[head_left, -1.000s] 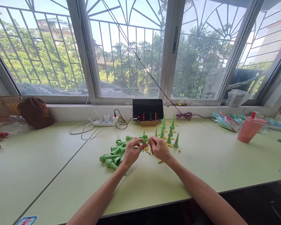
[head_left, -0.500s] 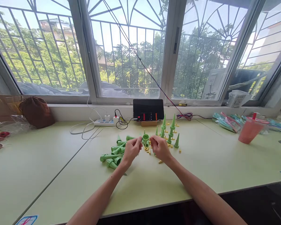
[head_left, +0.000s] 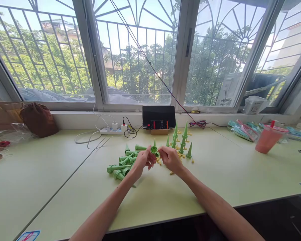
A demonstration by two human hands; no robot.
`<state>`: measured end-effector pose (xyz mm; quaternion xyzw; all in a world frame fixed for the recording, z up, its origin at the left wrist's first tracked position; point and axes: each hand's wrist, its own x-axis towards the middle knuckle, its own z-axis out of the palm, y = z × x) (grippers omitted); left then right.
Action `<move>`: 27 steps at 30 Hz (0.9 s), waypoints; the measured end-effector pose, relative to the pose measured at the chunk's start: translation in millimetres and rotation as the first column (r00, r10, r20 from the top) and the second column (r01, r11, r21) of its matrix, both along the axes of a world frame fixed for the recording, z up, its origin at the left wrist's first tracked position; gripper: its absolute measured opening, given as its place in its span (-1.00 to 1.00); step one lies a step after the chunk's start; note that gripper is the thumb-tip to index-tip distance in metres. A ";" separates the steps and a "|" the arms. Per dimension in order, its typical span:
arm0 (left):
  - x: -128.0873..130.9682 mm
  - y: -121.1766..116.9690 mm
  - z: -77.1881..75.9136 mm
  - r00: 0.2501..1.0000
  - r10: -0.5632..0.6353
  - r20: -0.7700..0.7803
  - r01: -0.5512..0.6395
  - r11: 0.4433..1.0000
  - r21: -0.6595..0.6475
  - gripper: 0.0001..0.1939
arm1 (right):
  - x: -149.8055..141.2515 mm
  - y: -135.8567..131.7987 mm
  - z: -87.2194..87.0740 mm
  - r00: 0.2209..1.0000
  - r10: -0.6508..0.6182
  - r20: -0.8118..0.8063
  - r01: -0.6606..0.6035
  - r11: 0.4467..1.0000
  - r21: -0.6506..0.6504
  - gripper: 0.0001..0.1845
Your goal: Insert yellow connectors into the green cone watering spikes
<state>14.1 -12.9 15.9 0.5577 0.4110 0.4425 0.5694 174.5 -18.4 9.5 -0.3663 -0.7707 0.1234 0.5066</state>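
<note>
My left hand (head_left: pixel 141 161) and my right hand (head_left: pixel 171 158) meet over the pale green table (head_left: pixel 65 187), both pinching one green plastic cone piece (head_left: pixel 154 150) between their fingertips, its round open end turned toward me. A heap of green cone pieces (head_left: pixel 124 163) lies on its side just left of my left hand. Several green cones (head_left: pixel 183 140) stand upright just beyond my right hand. Small yellow bits (head_left: pixel 172 173) are scattered under and around my hands.
A black device on a wooden stand (head_left: pixel 159 119) and a white power strip (head_left: pixel 114 129) with cables sit by the window sill. A brown pouch (head_left: pixel 38 119) lies far left. A pink lidded cup (head_left: pixel 268 140) and coloured packets (head_left: pixel 242 130) are at the right.
The green cone piece has been tilted and turned between my fingertips, and my left hand's fingers have closed back onto it after loosening. Both hands stayed in place.
</note>
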 end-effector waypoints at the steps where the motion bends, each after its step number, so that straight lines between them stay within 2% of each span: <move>1: -0.7 0.3 -0.7 1.000 -0.008 0.002 0.008 1.000 0.002 -0.39 | 0.1 0.2 -0.1 1.000 0.002 0.000 -0.002 1.000 -0.002 -0.64; 7: -3.0 0.3 -2.3 0.996 -0.078 0.030 0.078 0.997 0.026 -0.45 | 0.7 2.3 -1.2 1.000 -0.003 -0.005 0.003 1.000 -0.018 -0.63; 13: -2.7 -0.9 -1.4 0.991 -0.122 0.063 0.116 0.989 0.089 -0.56 | 1.5 2.5 -2.2 0.999 0.006 -0.034 -0.009 0.996 -0.090 -0.64; 21: -1.3 -4.8 1.7 0.993 -0.108 -0.046 0.114 0.977 0.182 -0.63 | 3.5 3.4 -2.6 0.998 -0.004 -0.058 -0.002 0.994 -0.107 -0.65; 27: 1.3 -4.1 0.2 0.988 -0.075 -0.133 0.109 0.957 0.267 -0.55 | 4.5 5.3 -2.3 0.997 -0.017 -0.070 0.010 0.994 -0.111 -0.67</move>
